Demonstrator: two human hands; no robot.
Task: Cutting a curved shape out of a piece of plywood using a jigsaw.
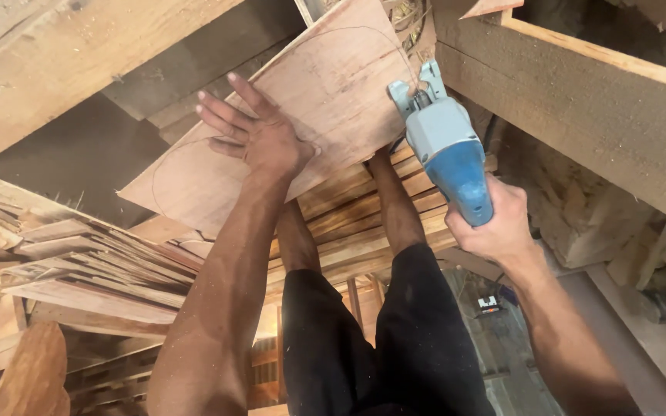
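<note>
Head view showed the left hand [260, 135] released, pressed flat on a plywood sheet [325, 85]; the right hand [495, 223] gripped a blue-grey jigsaw [445, 146] at the sheet's edge.

One small label [488, 303] low right of centre, on a dark object on the floor between the person's leg and right forearm: white patch, dark marks, reddish strip beneath. No packages, signs or screens visible.
</note>
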